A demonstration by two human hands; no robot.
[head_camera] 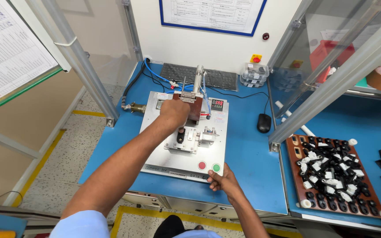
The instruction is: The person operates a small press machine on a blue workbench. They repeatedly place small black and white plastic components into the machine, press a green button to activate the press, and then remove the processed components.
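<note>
Blue matting covers the tabletop (248, 163), fenced by aluminium posts and clear panels. At its middle sits the square silver metal press fixture (184, 132), and I read this as the loading step. My left hand (174, 113) is at the 12 o'clock end of its plate, fingers curled onto the brown block (195, 108) under the upright cylinder (198, 77); whether it grips a part there I cannot tell. My right hand (221, 180) rests at the 5 o'clock corner, fingers loosely clasping the plate's front edge, thumb just below the round green button (216, 167), with the round red button (202, 165) beside it. I judge the next move needs the left hand clear of the block. At 3 o'clock lies a brown tray of small black and white clips (331, 174); a black mouse (264, 123) sits between.
</note>
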